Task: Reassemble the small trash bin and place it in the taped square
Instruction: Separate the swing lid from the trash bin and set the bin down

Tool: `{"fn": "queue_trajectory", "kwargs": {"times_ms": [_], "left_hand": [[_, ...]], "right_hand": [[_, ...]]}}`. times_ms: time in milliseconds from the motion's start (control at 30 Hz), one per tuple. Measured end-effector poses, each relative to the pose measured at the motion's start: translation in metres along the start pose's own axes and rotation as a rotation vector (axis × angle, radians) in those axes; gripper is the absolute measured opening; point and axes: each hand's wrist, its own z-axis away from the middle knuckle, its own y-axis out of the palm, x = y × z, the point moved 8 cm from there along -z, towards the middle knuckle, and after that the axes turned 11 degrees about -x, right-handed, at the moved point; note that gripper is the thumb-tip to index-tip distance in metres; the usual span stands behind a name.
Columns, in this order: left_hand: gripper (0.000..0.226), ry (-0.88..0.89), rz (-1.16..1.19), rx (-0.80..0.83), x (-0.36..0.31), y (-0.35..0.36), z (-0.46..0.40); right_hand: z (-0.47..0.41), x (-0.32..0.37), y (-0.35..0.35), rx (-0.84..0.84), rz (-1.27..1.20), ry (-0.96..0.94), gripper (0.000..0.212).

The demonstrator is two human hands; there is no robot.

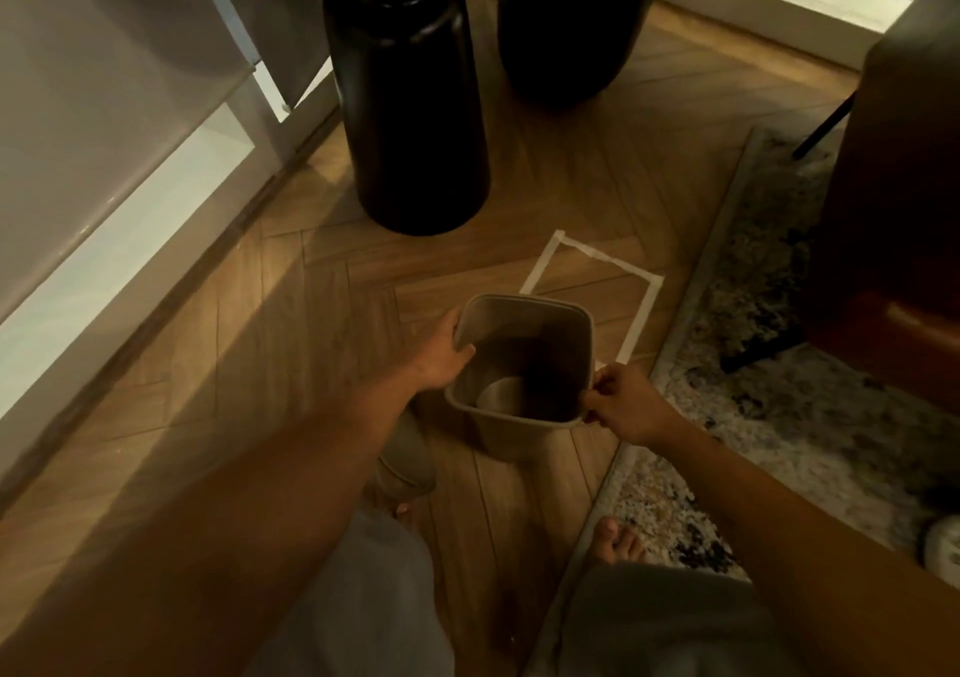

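Observation:
A small grey-beige trash bin with a rounded square rim is held above the wooden floor, its open top facing me. My left hand grips the rim's left side, thumb inside. My right hand pinches the rim's near right corner. Inside the bin a round lighter shape shows at the bottom. A white taped square is marked on the floor just behind and to the right of the bin, partly hidden by it. Another grey piece lies on the floor under my left forearm; what it is I cannot tell.
Two thick black table legs stand on the floor beyond the tape. A speckled rug borders the tape on the right, with a dark brown chair on it. A white wall and baseboard run along the left. My bare foot rests on the rug's edge.

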Motion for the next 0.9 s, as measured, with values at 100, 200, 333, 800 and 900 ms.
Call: {"fn": "queue_trajectory", "kwargs": {"times_ms": [100,200,333,800,900], "left_hand": [[0.069,0.052,-0.074,-0.030,-0.007,0.004,-0.004],[0.067,0.067,-0.061,-0.021,-0.015,0.008,-0.003],[0.063,0.085,-0.054,-0.034,-0.024,0.010,-0.001],[0.071,0.122,-0.075,0.110,-0.041,0.031,0.011],[0.072,0.116,-0.084,0.131,-0.040,0.031,0.011]], "right_hand": [[-0.001,0.000,-0.007,-0.006,0.043,-0.034,0.009],[0.001,-0.003,-0.014,0.010,0.077,-0.026,0.018],[0.006,-0.005,-0.016,0.073,0.188,-0.069,0.018],[0.020,-0.026,-0.011,0.249,0.421,-0.098,0.043],[0.017,-0.028,-0.019,0.169,0.374,-0.040,0.023]]}}
